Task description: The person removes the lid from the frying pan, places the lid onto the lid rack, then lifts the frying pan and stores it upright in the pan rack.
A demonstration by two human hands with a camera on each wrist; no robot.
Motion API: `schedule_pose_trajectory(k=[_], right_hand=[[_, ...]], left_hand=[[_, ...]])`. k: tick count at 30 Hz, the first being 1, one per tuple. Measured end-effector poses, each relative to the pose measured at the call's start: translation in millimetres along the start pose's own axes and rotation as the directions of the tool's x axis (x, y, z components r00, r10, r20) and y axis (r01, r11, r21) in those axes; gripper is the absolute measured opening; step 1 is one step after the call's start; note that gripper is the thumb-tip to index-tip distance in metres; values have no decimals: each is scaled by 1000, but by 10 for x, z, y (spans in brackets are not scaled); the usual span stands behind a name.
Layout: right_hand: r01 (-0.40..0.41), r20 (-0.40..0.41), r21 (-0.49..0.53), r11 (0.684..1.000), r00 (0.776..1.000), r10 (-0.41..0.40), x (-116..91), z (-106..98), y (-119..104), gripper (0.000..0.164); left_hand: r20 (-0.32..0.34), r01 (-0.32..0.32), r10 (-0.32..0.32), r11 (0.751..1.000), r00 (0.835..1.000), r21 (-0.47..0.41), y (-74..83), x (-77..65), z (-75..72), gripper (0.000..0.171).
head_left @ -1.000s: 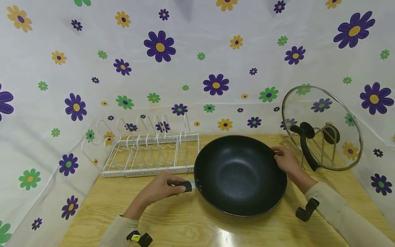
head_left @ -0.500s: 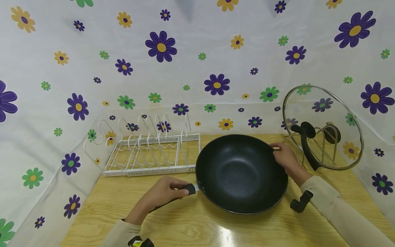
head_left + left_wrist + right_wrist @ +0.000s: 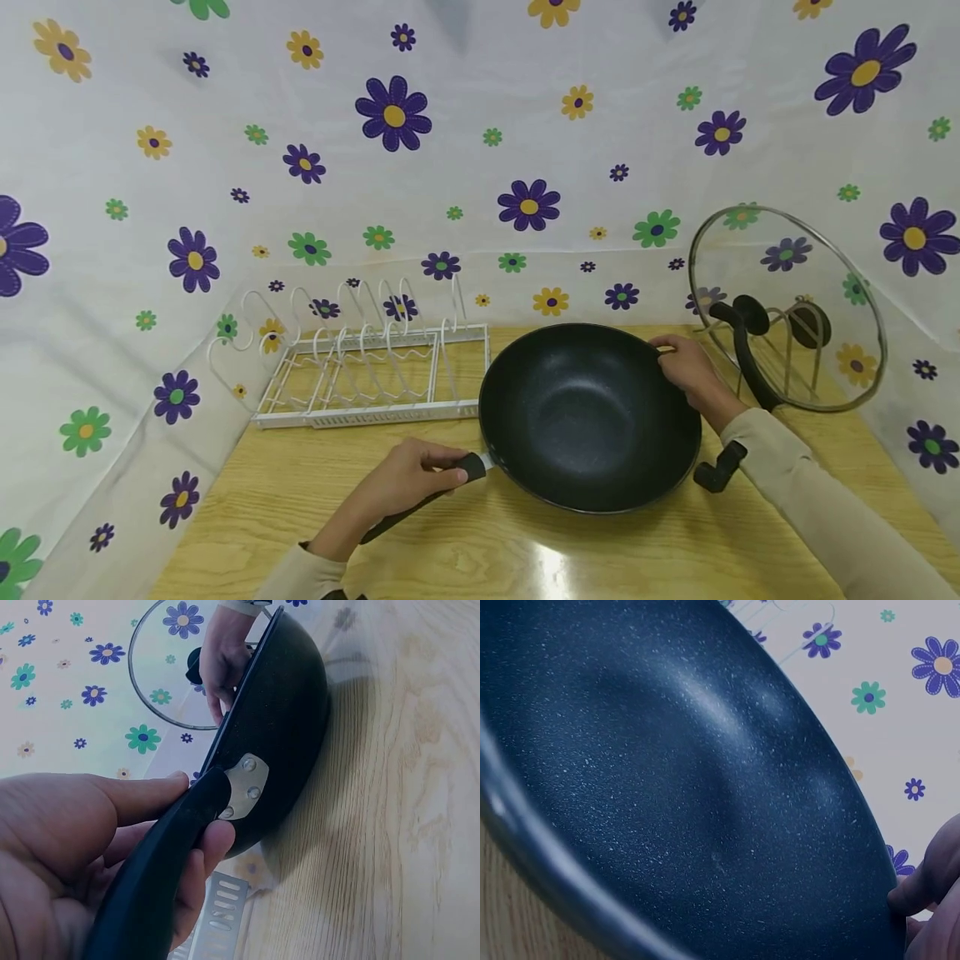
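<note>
A deep black wok point(image 3: 588, 417) is held tilted over the wooden table, its speckled inside facing the head camera. My left hand point(image 3: 416, 479) grips its long black handle point(image 3: 154, 870) near the metal bracket point(image 3: 246, 786), thumb and fingers on opposite sides in the left wrist view. On the far right rim, my right hand point(image 3: 690, 367) pinches the edge of the wok; the right wrist view shows the thumb over the inner side, with the wok point(image 3: 682, 772) filling most of that picture.
Left of the wok stands a white wire dish rack point(image 3: 375, 410) with upright loops. At the back right, a glass lid point(image 3: 862, 333) with a black handle leans in a wire stand point(image 3: 817, 367). Flower-printed sheeting point(image 3: 465, 83) encloses the wooden table point(image 3: 480, 542).
The wok has turned slightly, its handle now slanting more toward the near left and its near rim a little higher in view. My right hand has shifted slightly left and up with the rim.
</note>
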State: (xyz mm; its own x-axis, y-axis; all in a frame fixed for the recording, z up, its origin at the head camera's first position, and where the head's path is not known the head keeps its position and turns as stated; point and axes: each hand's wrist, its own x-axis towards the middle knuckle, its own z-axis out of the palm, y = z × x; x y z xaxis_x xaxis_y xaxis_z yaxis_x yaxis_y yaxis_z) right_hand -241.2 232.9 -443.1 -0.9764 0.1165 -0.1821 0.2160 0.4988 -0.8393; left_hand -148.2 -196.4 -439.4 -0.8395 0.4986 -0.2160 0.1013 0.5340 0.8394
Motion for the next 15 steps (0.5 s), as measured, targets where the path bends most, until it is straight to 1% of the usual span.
schedule_pose_trajectory(k=[3,6,12,15], right_hand=[[-7,6,-8,1000,1000,7,44,7,4,47],[-15,16,-14,1000,1000,15,81,10,-6,48],[5,38,-14,1000,999,-4,153,-4,-41,48],[12,49,-12,1000,999,-12,183,-7,-62,47]], left_hand=[[27,6,-5,999,1000,-39,17,-19,14,45],[39,6,-3,997,999,-71,21,-28,28,45],[46,6,0,992,999,-126,-3,-24,52,44],[47,11,-4,991,999,-135,-9,-15,69,43]])
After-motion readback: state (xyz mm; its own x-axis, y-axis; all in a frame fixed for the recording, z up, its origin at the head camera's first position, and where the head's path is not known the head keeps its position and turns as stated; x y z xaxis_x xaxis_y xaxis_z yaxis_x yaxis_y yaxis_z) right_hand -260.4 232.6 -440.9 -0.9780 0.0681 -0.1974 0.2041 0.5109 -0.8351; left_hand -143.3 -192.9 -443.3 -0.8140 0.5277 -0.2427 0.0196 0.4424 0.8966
